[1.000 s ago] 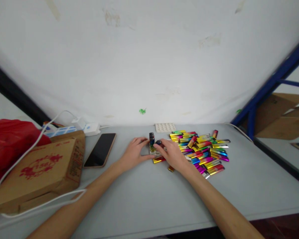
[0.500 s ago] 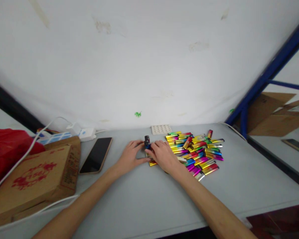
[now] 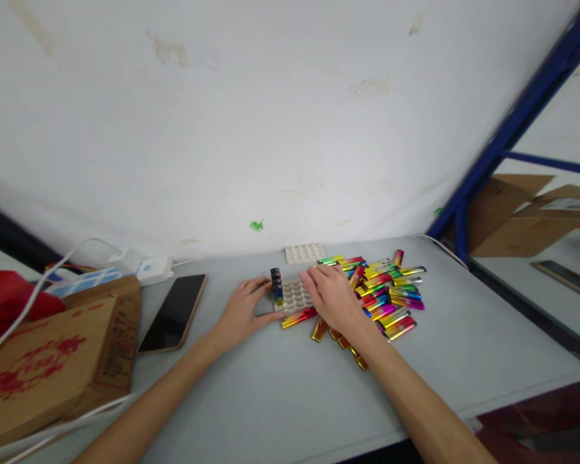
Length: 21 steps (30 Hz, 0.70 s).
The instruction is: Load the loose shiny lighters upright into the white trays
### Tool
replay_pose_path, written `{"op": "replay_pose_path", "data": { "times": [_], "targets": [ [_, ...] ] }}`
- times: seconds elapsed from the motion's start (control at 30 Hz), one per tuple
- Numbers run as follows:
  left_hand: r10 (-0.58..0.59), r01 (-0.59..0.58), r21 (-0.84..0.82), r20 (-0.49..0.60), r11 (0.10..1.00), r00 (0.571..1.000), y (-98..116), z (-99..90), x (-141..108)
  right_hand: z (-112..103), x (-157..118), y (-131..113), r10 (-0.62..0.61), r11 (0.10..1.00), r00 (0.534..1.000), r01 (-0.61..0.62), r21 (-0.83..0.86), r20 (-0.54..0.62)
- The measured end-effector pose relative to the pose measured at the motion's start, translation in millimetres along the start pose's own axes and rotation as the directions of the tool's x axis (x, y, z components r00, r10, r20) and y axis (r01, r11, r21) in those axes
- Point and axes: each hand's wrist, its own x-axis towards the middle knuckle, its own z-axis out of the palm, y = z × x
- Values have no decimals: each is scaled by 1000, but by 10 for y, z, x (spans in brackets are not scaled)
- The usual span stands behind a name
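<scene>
On the left, the box's red print is too blurred to read; past the phone, the left hand clasps the left end of the tray between thumb and fingers, where a row of lighters stands upright. The right hand, against that row half a second ago, is now at the tray's right side, so the row looks set and bare slots show; whether its hidden fingers grip anything near the heap I can't tell, and the carton's label is illegible.
</scene>
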Motion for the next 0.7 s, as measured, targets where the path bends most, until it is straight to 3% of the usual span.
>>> {"op": "replay_pose_path", "data": {
  "times": [0.17, 0.37, 0.53, 0.7],
  "targets": [
    [-4, 4, 11, 15, 1000, 1000, -7, -9, 0, -186, 11, 350, 142, 989, 971, -132, 61, -194],
    [0, 0, 16, 3, 1000, 1000, -22, 6, -3, -417, -14, 695, 254, 966, 863, -248, 72, -438],
    [3, -3, 28, 6, 1000, 1000, -33, 15, -9, -494, -39, 851, 299, 948, 810, -311, 62, -505],
    [9, -9, 34, -3, 999, 1000, -28, 15, -12, -479, -45, 871, 303, 945, 806, -324, 50, -509]
  ]
}}
